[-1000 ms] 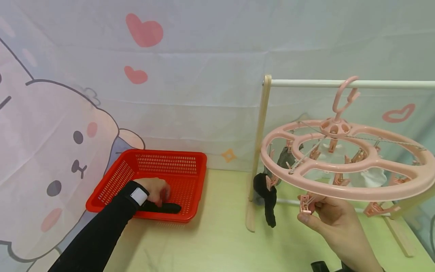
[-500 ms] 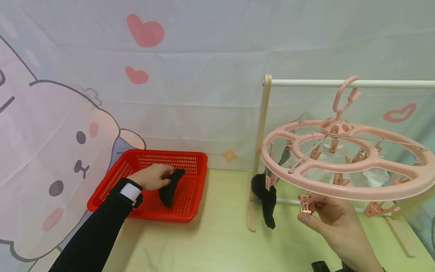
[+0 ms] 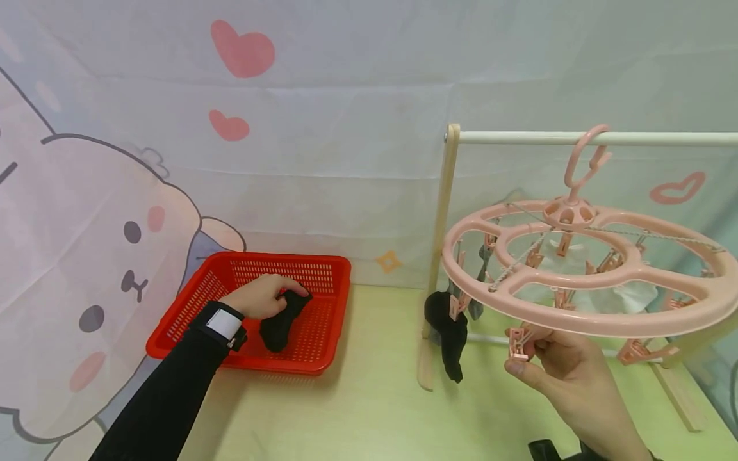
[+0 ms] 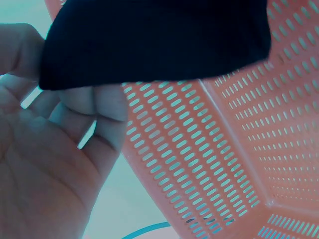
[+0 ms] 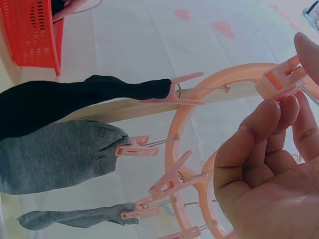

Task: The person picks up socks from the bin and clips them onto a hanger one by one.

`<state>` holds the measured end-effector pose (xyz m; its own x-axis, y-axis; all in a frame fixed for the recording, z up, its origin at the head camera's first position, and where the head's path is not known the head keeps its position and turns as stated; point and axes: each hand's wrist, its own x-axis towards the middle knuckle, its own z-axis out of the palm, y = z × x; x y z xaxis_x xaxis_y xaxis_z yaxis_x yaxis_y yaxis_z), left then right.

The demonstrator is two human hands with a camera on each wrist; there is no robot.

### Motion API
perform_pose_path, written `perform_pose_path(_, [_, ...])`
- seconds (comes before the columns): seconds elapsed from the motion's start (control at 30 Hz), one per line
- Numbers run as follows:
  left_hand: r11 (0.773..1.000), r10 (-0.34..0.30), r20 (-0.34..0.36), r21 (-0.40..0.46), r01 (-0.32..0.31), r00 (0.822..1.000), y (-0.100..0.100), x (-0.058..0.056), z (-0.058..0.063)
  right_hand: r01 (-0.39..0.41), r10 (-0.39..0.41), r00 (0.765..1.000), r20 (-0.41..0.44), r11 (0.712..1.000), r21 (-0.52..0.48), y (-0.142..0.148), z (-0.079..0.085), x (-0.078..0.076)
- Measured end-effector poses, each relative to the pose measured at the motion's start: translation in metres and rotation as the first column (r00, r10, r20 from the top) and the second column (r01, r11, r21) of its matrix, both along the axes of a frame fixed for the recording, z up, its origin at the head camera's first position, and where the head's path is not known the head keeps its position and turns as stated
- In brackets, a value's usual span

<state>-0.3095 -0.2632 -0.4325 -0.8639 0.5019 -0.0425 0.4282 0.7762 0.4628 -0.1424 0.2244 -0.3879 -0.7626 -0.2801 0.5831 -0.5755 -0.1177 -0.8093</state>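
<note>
Over the red basket (image 3: 328, 320), my left hand (image 3: 262, 298) pinches a black sock (image 3: 280, 325) by its upper end, and the sock hangs inside the basket. In the left wrist view the dark sock (image 4: 154, 42) covers the fingertips. My right hand (image 3: 567, 368) holds a pink clothespin (image 3: 517, 344) between thumb and fingers, below the front rim of the round pink drying hanger (image 3: 542, 314). The right wrist view shows the clothespin (image 5: 284, 77) with no cloth in it. Another black sock (image 3: 451, 336) hangs from a clip at the hanger's left.
The hanger's hook hangs on a white rail (image 3: 519, 138) with a wooden post (image 3: 442, 218). Grey socks (image 5: 60, 154) hang by clips beside the black one. White cloth (image 3: 619, 298) hangs farther back. A patterned sheet stands behind the table (image 3: 375, 410).
My left hand has lifted the black sock from lying in the basket to hanging from the fingers. The right hand stays at the clothespin.
</note>
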Motion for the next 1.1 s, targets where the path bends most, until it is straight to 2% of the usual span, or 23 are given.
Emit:
perform_pose_path(0.1, [0.999,0.018,-0.061,0.039,-0.016,0.998,0.000,0.000,-0.001,0.002,-0.002,1.000,0.007,1.000,0.004,0.000,0.000,0.001])
perform_pose_path(0.2, [0.993,0.056,-0.155,0.111,-0.039,0.986,0.003,0.000,0.001,0.008,-0.008,1.000,0.012,1.000,0.006,-0.001,0.000,0.002])
perform_pose_path(0.33, [0.978,0.121,-0.295,0.201,-0.062,0.948,0.011,0.003,0.006,0.002,-0.002,1.000,0.014,1.000,-0.002,-0.001,0.000,0.001])
perform_pose_path(0.43, [0.957,0.172,-0.361,0.281,-0.068,0.917,0.020,0.008,0.012,-0.006,0.006,1.000,0.014,1.000,-0.011,-0.002,0.000,0.000])
perform_pose_path(0.63, [0.894,0.218,-0.450,0.448,0.008,0.866,0.042,0.022,0.024,-0.015,0.015,1.000,0.006,1.000,-0.015,-0.003,0.001,0.000])
perform_pose_path(0.8, [0.806,0.237,-0.467,0.584,0.096,0.852,0.064,0.040,0.037,-0.024,0.024,1.000,0.000,0.999,-0.021,-0.003,0.001,0.000])
perform_pose_path(0.87, [0.768,0.233,-0.484,0.624,0.146,0.843,0.074,0.051,0.046,-0.029,0.029,1.000,-0.002,0.999,-0.027,-0.003,0.001,0.000])
perform_pose_path(0.97, [0.724,0.238,-0.516,0.659,0.204,0.823,0.092,0.073,0.062,-0.034,0.034,0.999,-0.007,0.999,-0.033,-0.003,0.000,0.000])
perform_pose_path(1.03, [0.707,0.245,-0.530,0.671,0.224,0.811,0.103,0.086,0.070,-0.033,0.033,0.999,-0.006,0.999,-0.033,-0.003,0.000,0.000])
perform_pose_path(1.1, [0.699,0.246,-0.540,0.674,0.239,0.805,0.112,0.095,0.073,-0.026,0.026,1.000,0.000,0.999,-0.030,-0.003,0.001,0.000])
